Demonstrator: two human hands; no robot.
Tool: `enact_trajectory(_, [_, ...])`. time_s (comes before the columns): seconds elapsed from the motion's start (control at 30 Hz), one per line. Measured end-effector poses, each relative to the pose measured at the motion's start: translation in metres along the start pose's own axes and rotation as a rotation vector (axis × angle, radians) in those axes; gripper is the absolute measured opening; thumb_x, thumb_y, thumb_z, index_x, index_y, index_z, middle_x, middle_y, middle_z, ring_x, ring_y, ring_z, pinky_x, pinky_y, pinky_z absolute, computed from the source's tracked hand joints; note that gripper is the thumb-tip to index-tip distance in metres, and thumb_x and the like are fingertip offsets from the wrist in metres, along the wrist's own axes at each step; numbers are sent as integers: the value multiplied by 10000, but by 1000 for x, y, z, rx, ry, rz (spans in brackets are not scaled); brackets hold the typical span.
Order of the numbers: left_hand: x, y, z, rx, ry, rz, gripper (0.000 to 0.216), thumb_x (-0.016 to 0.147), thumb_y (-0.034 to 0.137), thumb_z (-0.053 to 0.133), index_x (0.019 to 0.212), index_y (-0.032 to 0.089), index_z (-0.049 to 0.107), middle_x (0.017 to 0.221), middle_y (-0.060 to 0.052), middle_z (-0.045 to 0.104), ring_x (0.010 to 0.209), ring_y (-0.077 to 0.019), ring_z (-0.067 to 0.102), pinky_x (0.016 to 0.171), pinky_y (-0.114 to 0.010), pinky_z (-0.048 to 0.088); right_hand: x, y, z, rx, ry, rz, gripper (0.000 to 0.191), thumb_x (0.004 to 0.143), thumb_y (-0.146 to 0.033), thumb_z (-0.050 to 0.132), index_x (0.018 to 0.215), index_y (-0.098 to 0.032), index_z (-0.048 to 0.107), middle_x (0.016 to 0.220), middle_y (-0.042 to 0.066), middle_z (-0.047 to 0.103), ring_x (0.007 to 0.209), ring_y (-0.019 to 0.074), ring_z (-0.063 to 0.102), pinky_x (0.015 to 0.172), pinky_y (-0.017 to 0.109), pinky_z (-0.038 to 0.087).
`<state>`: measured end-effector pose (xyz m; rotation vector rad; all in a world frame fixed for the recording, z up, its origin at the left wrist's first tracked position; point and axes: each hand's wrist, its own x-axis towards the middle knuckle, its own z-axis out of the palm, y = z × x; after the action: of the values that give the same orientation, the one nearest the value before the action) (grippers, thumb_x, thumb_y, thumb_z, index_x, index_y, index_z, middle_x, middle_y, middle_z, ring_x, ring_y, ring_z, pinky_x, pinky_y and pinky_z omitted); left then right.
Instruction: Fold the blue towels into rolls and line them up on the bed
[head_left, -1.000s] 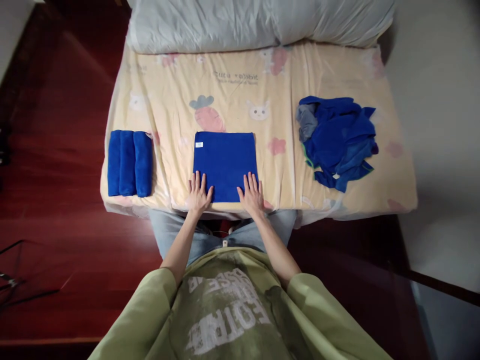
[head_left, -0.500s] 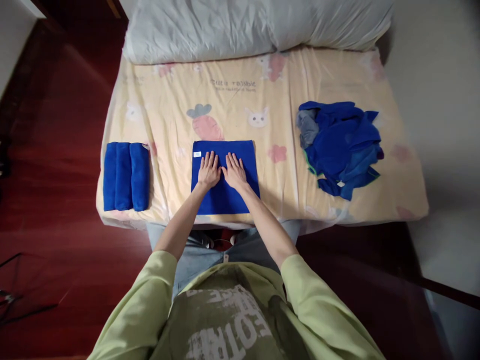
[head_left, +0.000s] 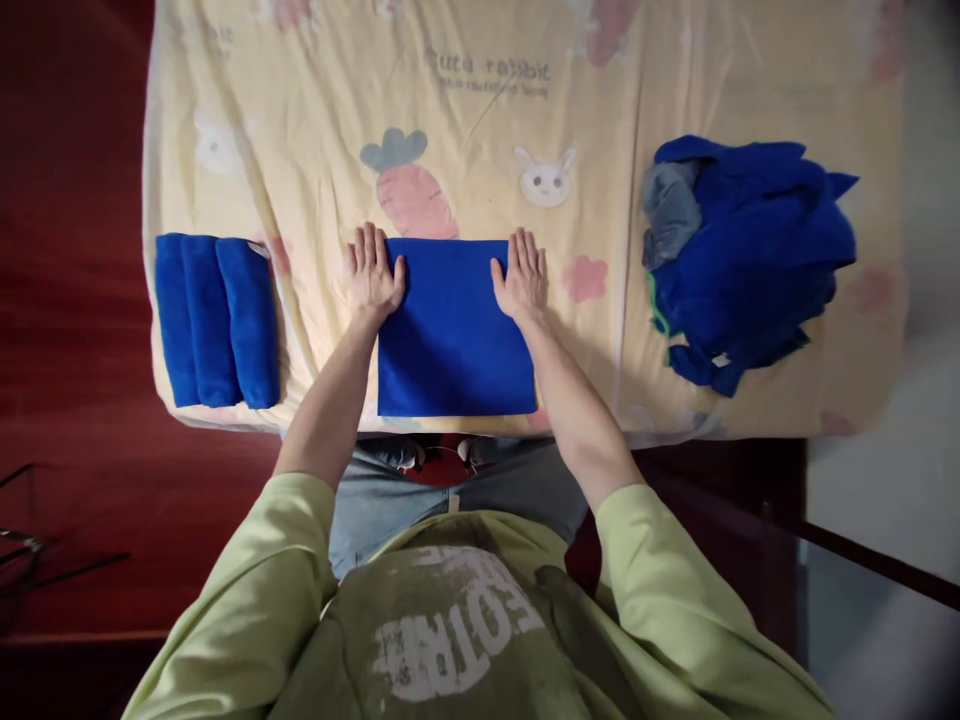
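Note:
A blue cloth [head_left: 457, 330] lies flat and square before me, close to the front edge of the bed. My left hand [head_left: 374, 270] rests palm down over its upper left corner, fingers stretched out and thumb on the cloth. At the upper right corner my right hand [head_left: 523, 272] lies the same way, thumb on the fabric and fingers pointing away from me. The white label on the cloth is hidden, probably under my left hand. Both hands are open and grip nothing.
Three rolled blue cloths [head_left: 212, 320] lie side by side on the left of the bed. A loose heap of blue cloths [head_left: 757, 250], with one grey cloth [head_left: 672, 212], sits at the right. The patterned yellow sheet [head_left: 480, 130] has some wrinkles.
My hands have slid apart from the middle of the cloth to its left and right upper corners. The view has tilted down and closer, so the grey bedding at the back is out of sight.

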<state>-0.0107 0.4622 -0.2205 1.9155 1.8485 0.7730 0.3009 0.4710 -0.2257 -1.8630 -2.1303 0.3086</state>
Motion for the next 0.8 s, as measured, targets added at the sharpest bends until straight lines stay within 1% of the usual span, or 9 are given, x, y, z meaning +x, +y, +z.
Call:
enact_trajectory(0.07, [-7,10,-4,4,22,27,816,1066,589,386,1690,84,240,1787,-135,89,1657,-299,-77,1346,-537,-107,-9,-11,-9,-22,3,-11,702,1115,-450,212,1704,-70,178,1783,161,127,1670,309,43,1325,676,44])
enact_trajectory(0.13, [-27,25,-12,11,18,104,798,1066,559,405,1694,93,241,1789,-128,69,1653,-308,-83,1348,-547,-98,-34,-26,-25,-13,3,-79,695,1110,-407,238,1711,-75,135,1790,146,78,1668,319,6,1321,689,26])
enact_trajectory(0.2, [-64,40,-23,19,-55,234,756,1069,525,411,1694,124,267,1789,-112,83,1653,-313,-51,1355,-560,-52,-75,-40,-42,23,-26,-207,691,1102,-370,278,1721,-111,111,1793,109,69,1667,309,-3,1333,674,31])
enact_trajectory(0.27, [-113,48,-35,25,-209,395,686,1079,484,395,1689,182,309,1783,-86,136,1656,-307,22,1361,-569,31,-126,-44,-57,70,-98,-354,686,1097,-344,328,1727,-164,126,1788,73,120,1667,287,44,1354,636,67])
enact_trajectory(0.33, [-163,45,-47,31,-396,540,636,1086,454,386,1679,230,346,1766,-69,214,1650,-283,135,1364,-535,126,-178,-38,-67,107,-211,-497,689,1091,-320,382,1726,-187,149,1772,66,196,1659,268,132,1371,584,125])
enact_trajectory(0.37, [-185,40,-52,41,-445,561,623,1088,446,386,1675,240,359,1757,-69,245,1643,-275,180,1362,-522,153,-200,-30,-70,112,-256,-548,688,1090,-316,404,1723,-189,166,1761,69,232,1651,260,181,1374,561,155])
enact_trajectory(0.47, [-228,20,-65,92,-473,501,645,1078,481,423,1668,225,377,1747,-91,261,1633,-287,221,1361,-516,172,-247,-3,-73,101,-293,-569,682,1083,-333,473,1709,-194,241,1730,78,310,1623,262,285,1369,540,214])
enact_trajectory(0.63, [-242,0,-76,46,-468,459,765,989,617,565,1620,197,463,1722,-127,320,1618,-333,269,1346,-554,206,-267,25,-66,221,-143,-517,573,1037,-272,539,1603,-200,484,1631,83,494,1547,253,442,1320,529,350])
enact_trajectory(0.8, [-237,-1,-78,-162,-387,310,553,949,493,539,1400,204,678,1556,-126,579,1536,-331,443,1285,-623,319,-265,26,-49,419,78,-366,450,924,-157,524,1309,-209,751,1388,86,721,1361,237,652,1210,516,500])
